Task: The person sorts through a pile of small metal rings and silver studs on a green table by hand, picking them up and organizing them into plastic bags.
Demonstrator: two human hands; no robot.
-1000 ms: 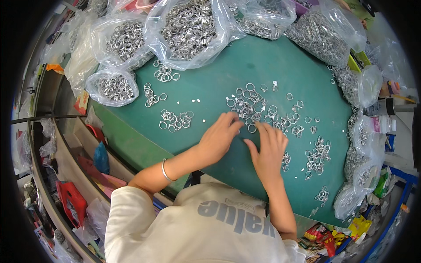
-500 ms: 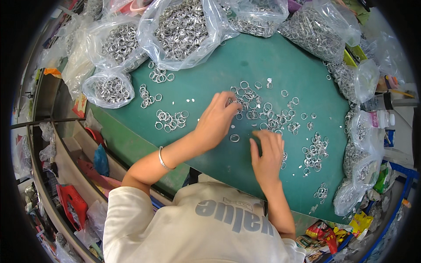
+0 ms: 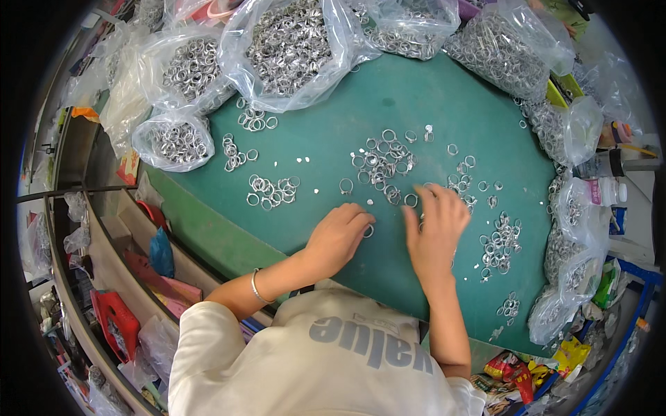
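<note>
Bench: green tabletop [image 3: 312, 132]. Main heap of silver-coloured rings [image 3: 383, 163] at frame centre, slightly above the hands; bands overlap and lie at mixed angles. One lone ring [image 3: 346, 186] sits just left of the heap, apart from it.

Left hand [image 3: 336, 239]: below the heap, fingers bent and close together, a single ring [image 3: 368, 231] at the fingertips. Thumb largely hidden; cannot tell whether that ring is pinched or only touched.

Right hand [image 3: 440, 215]: right of centre, thumb and forefinger apart with tabletop showing between them. Another ring [image 3: 411, 200] lies just beyond the thumb tip. Contact beneath the other fingers not visible.

Surroundings: a loose group of rings [image 3: 272, 192] left of centre, a larger group [image 3: 501, 243] at right, a small one [image 3: 509, 307] at lower right. White flecks [image 3: 316, 191] scattered on the surface. Large clear plastic bag of rings [image 3: 288, 48] along the top edge.

Handling notes (judgement): part one band from the heap before lifting, since interlocked bands may drag neighbours along. Light fingertip pinch on the rim should suit; a thin band could skid under flat pressure. Keep the right forearm clear of the groups beside it.
</note>
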